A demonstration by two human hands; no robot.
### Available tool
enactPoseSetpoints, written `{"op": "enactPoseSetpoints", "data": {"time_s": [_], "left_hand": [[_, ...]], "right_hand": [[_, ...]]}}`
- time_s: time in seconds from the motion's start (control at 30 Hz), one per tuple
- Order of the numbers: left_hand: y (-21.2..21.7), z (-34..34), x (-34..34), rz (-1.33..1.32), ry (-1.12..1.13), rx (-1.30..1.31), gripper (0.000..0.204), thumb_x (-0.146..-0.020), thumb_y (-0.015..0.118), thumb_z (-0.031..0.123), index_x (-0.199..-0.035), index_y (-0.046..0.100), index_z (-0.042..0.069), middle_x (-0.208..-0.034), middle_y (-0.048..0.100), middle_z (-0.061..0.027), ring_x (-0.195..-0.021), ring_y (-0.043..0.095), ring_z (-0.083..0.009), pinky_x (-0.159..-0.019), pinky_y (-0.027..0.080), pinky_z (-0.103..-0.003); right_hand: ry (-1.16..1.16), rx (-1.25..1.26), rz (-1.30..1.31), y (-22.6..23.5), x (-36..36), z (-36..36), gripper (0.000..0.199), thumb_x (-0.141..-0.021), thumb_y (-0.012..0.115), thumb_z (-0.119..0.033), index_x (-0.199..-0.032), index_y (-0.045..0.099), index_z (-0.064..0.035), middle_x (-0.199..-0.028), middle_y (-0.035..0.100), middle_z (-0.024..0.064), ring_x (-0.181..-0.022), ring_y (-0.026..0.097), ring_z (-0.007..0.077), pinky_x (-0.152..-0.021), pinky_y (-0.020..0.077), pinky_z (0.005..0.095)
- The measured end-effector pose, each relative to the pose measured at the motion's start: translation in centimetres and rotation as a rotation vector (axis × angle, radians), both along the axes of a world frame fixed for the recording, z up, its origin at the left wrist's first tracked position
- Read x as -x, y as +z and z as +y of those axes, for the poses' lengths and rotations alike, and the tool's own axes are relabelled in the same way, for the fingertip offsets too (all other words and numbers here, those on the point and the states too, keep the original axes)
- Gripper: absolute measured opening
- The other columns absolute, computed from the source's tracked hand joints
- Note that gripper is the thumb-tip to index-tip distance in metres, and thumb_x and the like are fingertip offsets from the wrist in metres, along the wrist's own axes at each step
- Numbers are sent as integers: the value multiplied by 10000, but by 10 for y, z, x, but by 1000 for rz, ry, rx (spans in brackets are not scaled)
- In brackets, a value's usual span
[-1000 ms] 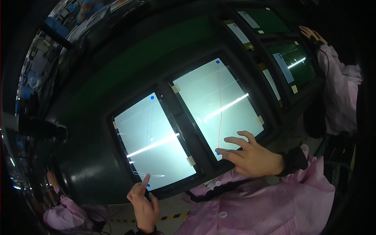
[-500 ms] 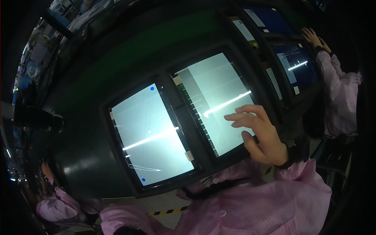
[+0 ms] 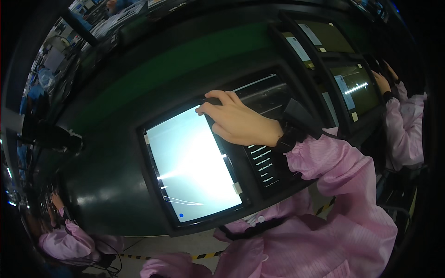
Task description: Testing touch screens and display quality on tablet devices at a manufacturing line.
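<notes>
My right hand (image 3: 243,121) reaches in from the right over two tablet-like screens set side by side in black trays. It holds nothing. Its fingers are apart and slightly bent, with the index fingertip at the upper right corner of the lit white screen (image 3: 190,162); I cannot tell whether it touches the glass. A blue dot (image 3: 181,215) shows at that screen's lower left. Partly beneath my hand and wrist lies the dark screen (image 3: 266,178), with a column of white text lines. My left hand is out of view; only a pink sleeve (image 3: 171,265) shows below.
Several more trayed screens stand at the right, including a brownish screen (image 3: 354,95). A co-worker's hands (image 3: 382,82) are beside them. At the lower left is another person's hand (image 3: 57,200). A black cylindrical object (image 3: 58,139) projects at the left, over the dark green table (image 3: 109,185).
My right hand has moved left from the right-hand screen to the upper corner of the left one. The right-hand screen has gone from bright to dark. Blue screens at the right now look brownish.
</notes>
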State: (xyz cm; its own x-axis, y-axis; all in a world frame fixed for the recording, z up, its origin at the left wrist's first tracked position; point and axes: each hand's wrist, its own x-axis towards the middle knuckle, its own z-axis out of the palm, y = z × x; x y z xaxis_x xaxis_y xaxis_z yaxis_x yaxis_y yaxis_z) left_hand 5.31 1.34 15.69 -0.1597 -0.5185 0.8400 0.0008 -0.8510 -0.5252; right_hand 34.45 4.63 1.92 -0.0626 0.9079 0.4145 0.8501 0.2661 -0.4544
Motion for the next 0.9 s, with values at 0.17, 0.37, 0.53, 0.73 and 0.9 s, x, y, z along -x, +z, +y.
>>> {"op": "enactPoseSetpoints", "data": {"time_s": [0.17,0.37,0.53,0.73,0.9], "left_hand": [[-63,7,23,107,342,529,223,-890,560,321,-797,448,152,-716,390,6,-698,431,-132,-610,345,-271],[-132,-4,38,272,531,1257,81,-720,469,33,-797,463,58,-817,442,-60,-766,454,-208,-694,372,-318],[-161,-15,30,240,404,1544,172,-734,442,-33,-887,455,44,-877,448,-74,-797,448,-193,-711,382,-309],[-181,-15,29,202,371,1529,221,-751,463,-43,-951,439,49,-916,444,-79,-813,441,-188,-705,376,-296],[-180,-13,25,85,280,1563,232,-778,479,-36,-980,407,51,-912,439,-86,-804,432,-176,-684,365,-283]], "right_hand": [[-60,59,-45,-4,7,8,291,-803,507,-66,-1082,515,19,-956,610,138,-1241,365,358,-1020,266,487],[13,83,-117,-5,18,5,279,-796,520,-71,-1060,537,15,-1022,594,131,-1246,361,356,-1022,261,501],[122,86,-113,1,47,-13,296,-776,571,-79,-1060,546,2,-1079,590,107,-1244,381,337,-1006,289,496],[276,130,-162,6,83,-30,297,-781,577,-99,-1056,530,2,-1070,610,72,-1253,386,304,-1008,290,482],[419,170,-149,5,105,-41,315,-775,580,-133,-1051,525,7,-1058,612,93,-1249,397,303,-1003,303,496]]}}
